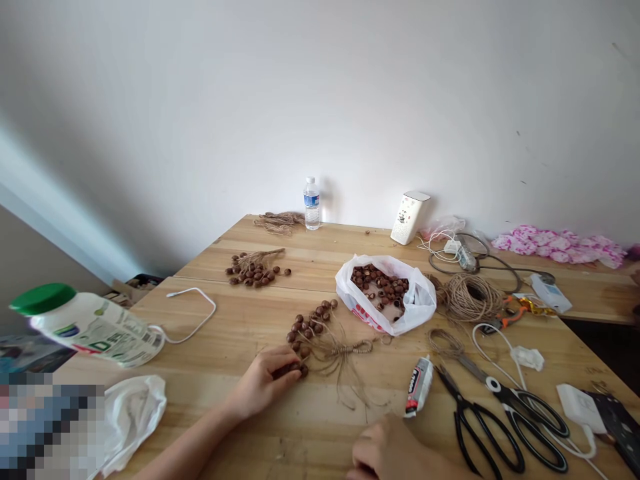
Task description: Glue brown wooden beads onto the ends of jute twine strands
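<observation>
My left hand (pixel 270 379) rests on the wooden table with thumb and fingers closed around a brown nut shell at the near end of a bunch of brown nut shells (pixel 307 327). Thin twine strands run from that bunch into a coiled twine knot (pixel 353 347). At the table's front, my right hand (pixel 383 448) is curled with its fingers pressed together; what they hold, if anything, is hidden. Just beyond it lies a glue tube (pixel 419 385). A white plastic bag (pixel 425 300) of more shells sits open further back.
Two pairs of scissors (pixel 493 433) (pixel 525 413) and a white charger (pixel 580 408) lie at right. Behind are a twine roll (pixel 473 298) and orange-handled pliers (pixel 510 315). Another shell bunch (pixel 255 270), a water bottle (pixel 311 207) and a green-lidded jar (pixel 110 330) stand further off.
</observation>
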`<state>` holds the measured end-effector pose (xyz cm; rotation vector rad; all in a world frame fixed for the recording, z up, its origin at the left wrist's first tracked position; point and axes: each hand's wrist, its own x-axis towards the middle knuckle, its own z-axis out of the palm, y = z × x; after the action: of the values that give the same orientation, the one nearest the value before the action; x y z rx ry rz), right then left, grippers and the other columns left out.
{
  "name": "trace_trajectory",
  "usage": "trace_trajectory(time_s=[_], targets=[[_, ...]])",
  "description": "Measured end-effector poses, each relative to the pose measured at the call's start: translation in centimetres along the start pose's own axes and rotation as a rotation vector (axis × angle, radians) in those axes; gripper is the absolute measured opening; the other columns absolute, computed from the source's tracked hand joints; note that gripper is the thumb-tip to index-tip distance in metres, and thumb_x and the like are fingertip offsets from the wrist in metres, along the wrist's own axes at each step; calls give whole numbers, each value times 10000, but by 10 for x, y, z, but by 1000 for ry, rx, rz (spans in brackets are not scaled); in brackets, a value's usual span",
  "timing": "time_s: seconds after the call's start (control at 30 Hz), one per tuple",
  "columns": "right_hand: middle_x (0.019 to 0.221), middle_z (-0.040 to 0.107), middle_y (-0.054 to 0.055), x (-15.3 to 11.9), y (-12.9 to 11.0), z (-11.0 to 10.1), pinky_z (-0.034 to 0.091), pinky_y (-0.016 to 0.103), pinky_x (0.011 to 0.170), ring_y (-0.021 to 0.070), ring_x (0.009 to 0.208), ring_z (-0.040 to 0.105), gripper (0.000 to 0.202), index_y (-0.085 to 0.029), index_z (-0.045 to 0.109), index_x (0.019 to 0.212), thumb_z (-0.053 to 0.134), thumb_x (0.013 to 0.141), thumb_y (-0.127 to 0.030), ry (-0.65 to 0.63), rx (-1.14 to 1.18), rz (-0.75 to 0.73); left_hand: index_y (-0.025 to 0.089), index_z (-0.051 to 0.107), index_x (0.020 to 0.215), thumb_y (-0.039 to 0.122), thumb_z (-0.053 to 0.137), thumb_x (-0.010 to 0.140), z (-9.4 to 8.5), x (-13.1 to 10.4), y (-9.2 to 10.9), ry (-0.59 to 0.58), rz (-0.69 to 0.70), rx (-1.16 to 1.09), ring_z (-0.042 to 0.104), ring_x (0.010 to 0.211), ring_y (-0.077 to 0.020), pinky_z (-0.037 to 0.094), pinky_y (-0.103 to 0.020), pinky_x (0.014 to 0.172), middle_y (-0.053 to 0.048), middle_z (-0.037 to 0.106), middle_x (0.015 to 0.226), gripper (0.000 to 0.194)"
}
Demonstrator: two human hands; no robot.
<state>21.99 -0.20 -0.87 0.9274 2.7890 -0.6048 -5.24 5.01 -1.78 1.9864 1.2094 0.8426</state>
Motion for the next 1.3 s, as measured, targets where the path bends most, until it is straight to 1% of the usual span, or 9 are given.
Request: trace_trajectory(time_s=[0.2,0.37,0.47,0.63,0.8,0.97,1.1,1.3], targets=[[697,665,-18,0,0,1,316,218,563,114,631,569,161,-187,636,737,585,805,-325,6,9,19,170,660,839,358,508,820,-3,1,-3,-53,-104,-86,568,787,-182,441,-267,729,-50,648,809,242],[701,676,-13,-1,1,0,321,215,568,109,621,576,173,-185,637,743,573,813,-330,16,22,7,162,650,839,373,492,831,-5,2,-3,-114,-140,-171,559,808,-185,416,-265,746,-47,635,830,264],[699,677,-14,-1,2,-1,320,215,566,105,612,575,180,-184,631,731,566,815,-330,32,19,3,162,653,836,372,498,827,-6,2,-3,-122,-147,-215,551,807,-185,405,-265,743,-42,628,827,261],[678,673,-14,0,4,1,303,215,541,103,599,574,174,-178,614,701,580,796,-320,50,10,2,159,649,795,381,506,820,-6,2,-4,-105,-171,-245,529,749,-172,393,-254,701,-22,593,752,265],[657,659,-21,0,6,5,281,221,516,104,588,568,190,-177,594,679,574,789,-330,54,13,-4,163,650,795,390,511,814,-5,0,-5,-71,-208,-226,522,723,-165,397,-247,672,-13,584,728,267],[666,661,-21,1,6,6,279,229,525,112,596,570,180,-183,598,689,567,791,-329,40,-6,4,172,646,797,386,488,827,-4,0,0,-63,-165,-121,559,786,-187,423,-269,727,-37,623,787,268],[692,671,-20,1,5,4,287,232,537,115,617,576,179,-189,611,722,567,799,-344,31,-6,5,178,650,851,362,474,837,1,0,0,-7,-111,-17,571,815,-199,443,-291,753,-68,629,840,255],[707,678,-17,-1,2,2,303,231,551,118,628,582,179,-186,626,748,557,815,-337,21,-18,22,186,653,892,354,490,831,5,-3,-4,49,-100,48,581,858,-205,460,-290,779,-89,630,909,242]])
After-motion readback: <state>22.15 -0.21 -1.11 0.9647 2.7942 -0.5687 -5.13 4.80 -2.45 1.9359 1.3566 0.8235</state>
